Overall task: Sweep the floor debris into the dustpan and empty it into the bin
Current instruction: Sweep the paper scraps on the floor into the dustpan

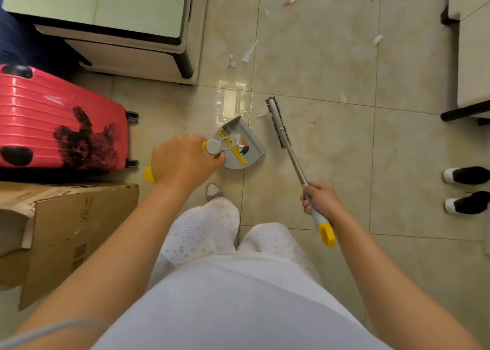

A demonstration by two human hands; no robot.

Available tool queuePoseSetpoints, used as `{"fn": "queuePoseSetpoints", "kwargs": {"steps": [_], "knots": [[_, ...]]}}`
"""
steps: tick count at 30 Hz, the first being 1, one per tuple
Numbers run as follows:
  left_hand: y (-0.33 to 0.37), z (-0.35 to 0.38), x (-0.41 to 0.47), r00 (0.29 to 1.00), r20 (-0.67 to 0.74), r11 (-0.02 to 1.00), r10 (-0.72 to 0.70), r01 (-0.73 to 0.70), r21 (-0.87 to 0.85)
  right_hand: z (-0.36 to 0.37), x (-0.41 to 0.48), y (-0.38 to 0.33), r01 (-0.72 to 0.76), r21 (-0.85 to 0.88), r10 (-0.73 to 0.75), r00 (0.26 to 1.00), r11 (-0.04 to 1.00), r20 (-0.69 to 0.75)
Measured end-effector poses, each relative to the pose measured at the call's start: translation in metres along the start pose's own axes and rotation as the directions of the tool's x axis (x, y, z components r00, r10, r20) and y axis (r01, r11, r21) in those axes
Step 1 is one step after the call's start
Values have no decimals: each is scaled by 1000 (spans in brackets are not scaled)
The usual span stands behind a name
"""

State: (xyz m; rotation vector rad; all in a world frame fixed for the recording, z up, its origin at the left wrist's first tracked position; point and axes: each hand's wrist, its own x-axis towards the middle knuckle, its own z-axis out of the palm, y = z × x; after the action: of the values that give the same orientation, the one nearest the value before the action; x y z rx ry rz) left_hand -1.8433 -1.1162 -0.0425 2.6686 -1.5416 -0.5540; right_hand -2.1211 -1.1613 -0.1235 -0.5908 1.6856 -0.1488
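Right now the broom head (275, 123) lies just right of the dustpan (240, 148) mouth, long axis parallel; right hand (318, 200) grips the broom, left hand (185, 158) grips the dustpan handle; scraps (249, 51) lie beyond.

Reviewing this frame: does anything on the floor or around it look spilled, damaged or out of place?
Yes. Torn paper scraps lie scattered over the floor tiles beyond the broom head, with a few already in the dustpan. The cardboard box at lower left has a torn, ragged top edge. Nothing else stands out.
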Motion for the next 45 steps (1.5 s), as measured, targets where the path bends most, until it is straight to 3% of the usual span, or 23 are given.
{"fn": "queuePoseSetpoints", "kwargs": {"steps": [5,16,24,30,37,45], "knots": [[-1,-10,50,997,24,997,71,-72,18,21,21,-42,12,16,-11,999,1000,-39],[29,-19,133,992,93,994,82,-88,62,39,92,-127,46,-84,-50,997,995,-54],[47,-28,179,995,81,988,64,-75,137,20,140,-188,21,-218,-15,999,976,29],[60,-34,196,996,81,984,45,-58,168,25,154,-196,15,-348,47,984,937,170],[60,-43,208,994,101,982,52,-70,177,4,132,-208,-207,-33,206,923,978,326],[62,-46,194,992,96,984,84,-98,148,-20,119,-207,-113,-15,113,965,994,239]]}}
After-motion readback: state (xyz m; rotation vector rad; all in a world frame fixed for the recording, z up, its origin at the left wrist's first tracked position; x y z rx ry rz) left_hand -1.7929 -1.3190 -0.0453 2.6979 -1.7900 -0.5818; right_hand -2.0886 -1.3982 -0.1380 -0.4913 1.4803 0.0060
